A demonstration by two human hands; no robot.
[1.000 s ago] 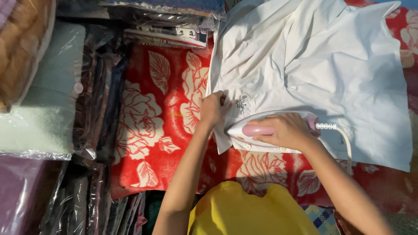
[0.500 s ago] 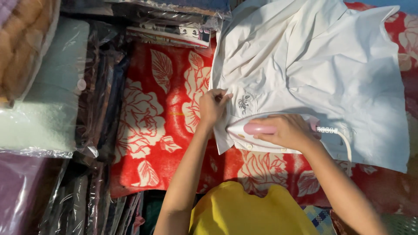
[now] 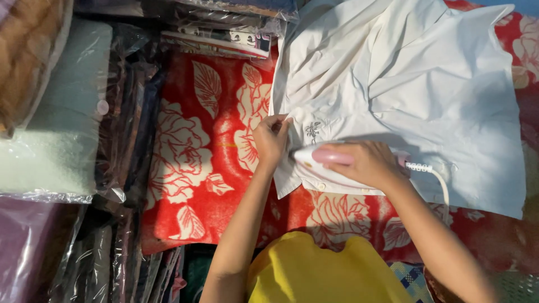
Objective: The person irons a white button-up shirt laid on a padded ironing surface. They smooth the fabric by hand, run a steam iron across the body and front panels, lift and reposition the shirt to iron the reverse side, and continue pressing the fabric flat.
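R hand (image 3: 368, 163) wrapped tight around pink handle of the iron (image 3: 337, 168), fingers closed over the top, soleplate flat on the white shirt (image 3: 404, 95). Iron nose points toward 9 o'clock, sits right at shirt's near edge by a row of small buttons. Cord (image 3: 435, 177) exits iron's back end at 3 o'clock, curls down toward 5.

L hand (image 3: 271, 137) just at 10 o'clock from iron nose, fingertips pinched together on the shirt's edge fabric, next to small dark embroidered motif (image 3: 313, 132). Looks like it's pulling cloth taut ahead of the iron.

Shirt spreads from frame centre up to 1–2 o'clock, wrinkled/folded at top, lying on red floral blanket (image 3: 196, 151). Blanket bare at 9 o'clock of hands. Plastic-wrapped fabric stacks (image 3: 62, 129) further out at 9, more wrapped packs along 12. Yellow garment of the person (image 3: 320, 269) at 6.

To do it well, imo: keep L fingers clear of the nose, hold edge taut + flat, go slow around buttons, don't park iron in one spot, keep cord off the pressed area. Embroidery close by, so light pressure there.
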